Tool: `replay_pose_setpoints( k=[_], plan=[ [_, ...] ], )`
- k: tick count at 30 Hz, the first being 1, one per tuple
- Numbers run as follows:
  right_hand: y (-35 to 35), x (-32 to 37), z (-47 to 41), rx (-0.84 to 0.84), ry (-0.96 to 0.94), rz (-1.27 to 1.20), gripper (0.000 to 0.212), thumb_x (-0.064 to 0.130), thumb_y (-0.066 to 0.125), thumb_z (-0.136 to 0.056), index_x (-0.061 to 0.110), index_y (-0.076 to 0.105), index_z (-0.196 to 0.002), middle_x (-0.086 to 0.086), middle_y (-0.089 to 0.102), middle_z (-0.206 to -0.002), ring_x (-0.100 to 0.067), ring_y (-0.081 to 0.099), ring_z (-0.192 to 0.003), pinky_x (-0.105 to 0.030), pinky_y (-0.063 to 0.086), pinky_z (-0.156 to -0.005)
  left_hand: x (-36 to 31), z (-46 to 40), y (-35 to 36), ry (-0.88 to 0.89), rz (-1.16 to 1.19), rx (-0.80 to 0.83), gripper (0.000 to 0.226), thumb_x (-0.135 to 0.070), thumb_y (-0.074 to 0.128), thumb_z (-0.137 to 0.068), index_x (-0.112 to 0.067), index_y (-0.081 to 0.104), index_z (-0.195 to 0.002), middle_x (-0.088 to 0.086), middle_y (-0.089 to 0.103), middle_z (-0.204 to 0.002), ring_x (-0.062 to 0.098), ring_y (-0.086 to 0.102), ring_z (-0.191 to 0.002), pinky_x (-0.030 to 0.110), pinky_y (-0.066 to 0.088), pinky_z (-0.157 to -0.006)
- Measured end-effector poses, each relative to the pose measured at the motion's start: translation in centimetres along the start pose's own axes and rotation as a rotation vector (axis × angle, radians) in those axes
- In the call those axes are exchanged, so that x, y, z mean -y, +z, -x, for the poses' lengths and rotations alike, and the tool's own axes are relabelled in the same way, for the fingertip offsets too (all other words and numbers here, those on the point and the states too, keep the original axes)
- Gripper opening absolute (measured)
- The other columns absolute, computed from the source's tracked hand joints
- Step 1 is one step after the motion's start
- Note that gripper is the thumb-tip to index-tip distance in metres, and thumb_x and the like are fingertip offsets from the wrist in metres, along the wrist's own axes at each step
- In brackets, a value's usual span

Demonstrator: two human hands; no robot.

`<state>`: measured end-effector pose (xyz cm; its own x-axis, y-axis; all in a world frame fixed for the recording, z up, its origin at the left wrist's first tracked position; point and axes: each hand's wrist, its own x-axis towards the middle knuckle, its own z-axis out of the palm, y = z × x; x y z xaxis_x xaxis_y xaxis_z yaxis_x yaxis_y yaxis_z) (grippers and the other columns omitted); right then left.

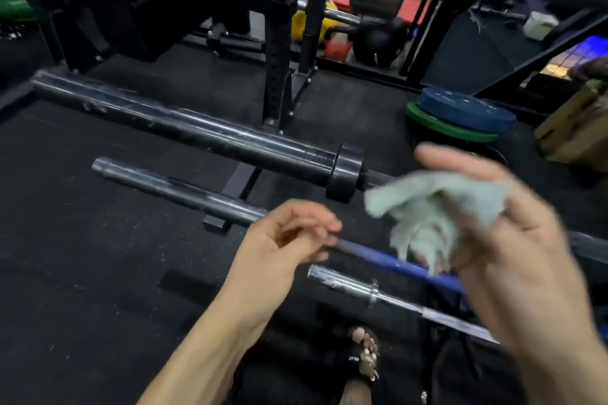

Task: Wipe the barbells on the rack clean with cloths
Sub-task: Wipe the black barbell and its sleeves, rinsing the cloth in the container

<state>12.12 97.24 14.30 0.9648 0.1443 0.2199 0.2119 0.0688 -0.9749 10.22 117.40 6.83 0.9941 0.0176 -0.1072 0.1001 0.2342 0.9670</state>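
- Fingers first: your left hand (289,233) has them loosely curled around nothing, with the tips just at the middle bar (184,192), where its dark sleeve meets the blue shaft. Whether they actually touch it you cannot tell from this view.
- Your right hand (487,223) is blurred, but it has the pale green cloth (424,210) bunched against the palm, fingers spread over it, a loose tail hanging down toward the blue shaft.
- Three bars lie stacked in depth: the thick far bar (197,128) with its collar, the middle bar, and the chrome near bar (345,283) lowest and closest to you.
- All three run the same way, free ends up-left, shafts going down-right past your right hand.
- Key relation: the cloth hovers above and apart from the middle bar's blue shaft, which lies directly below it and between your two hands.
- Your right hand is the nearer one for wiping; it likely needs to drop straight down, wrap the cloth over the shaft, then stroke along that diagonal axis.
- Your left hand looks placed to steady the bar at the sleeve end.
- Risk, as a judgement: the hanging tail may snag the near bar's collar.
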Motion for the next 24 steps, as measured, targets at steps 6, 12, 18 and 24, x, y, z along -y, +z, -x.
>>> replay_pose_setpoints(
  k=[6,12,18,24],
  plan=[
    [-0.7,0.7,-5.0,-0.245,-0.019,0.226,0.038,0.002,0.052,-0.095,0.025,0.078,-0.11,0.004,0.078,-0.106,-0.019,0.073,-0.101,-0.037,0.058,-0.084,0.8,-0.3,-0.1,-0.094,0.051,-0.24,0.036,-0.043,0.073,-0.069,-0.015,0.079,-0.09,0.008,0.075,-0.085,0.016,0.068,-0.075,0.021,0.057,-0.067],
    [-0.2,-1.4,-5.9,-0.168,-0.057,0.534,0.027,0.033,0.061,-0.095,0.034,0.073,-0.119,0.018,0.07,-0.116,0.001,0.062,-0.111,-0.017,0.045,-0.095,-0.7,-2.2,2.5,-0.131,-0.024,-0.296,0.057,-0.07,0.071,-0.062,-0.018,0.077,-0.083,0.0,0.074,-0.073,0.008,0.068,-0.068,0.026,0.053,-0.066],
    [0.5,-2.6,-7.4,-0.283,-0.281,0.892,0.05,0.017,0.073,-0.092,0.025,0.059,-0.139,0.011,0.066,-0.103,-0.002,0.062,-0.089,-0.004,0.04,-0.082,-1.2,-3.4,3.5,-0.203,-0.053,-0.321,0.061,-0.068,0.075,-0.066,-0.008,0.067,-0.075,0.002,0.062,-0.061,0.009,0.06,-0.057,0.023,0.053,-0.057],
    [1.5,-3.0,-8.6,-0.262,-0.191,0.78,0.026,0.02,0.075,-0.09,0.027,0.07,-0.114,0.02,0.068,-0.094,0.0,0.064,-0.083,-0.003,0.041,-0.072,-0.5,-3.8,2.5,-0.21,-0.075,-0.316,0.063,-0.063,0.079,-0.059,-0.007,0.07,-0.086,0.004,0.065,-0.065,0.011,0.061,-0.057,0.024,0.054,-0.054]
  ],
)
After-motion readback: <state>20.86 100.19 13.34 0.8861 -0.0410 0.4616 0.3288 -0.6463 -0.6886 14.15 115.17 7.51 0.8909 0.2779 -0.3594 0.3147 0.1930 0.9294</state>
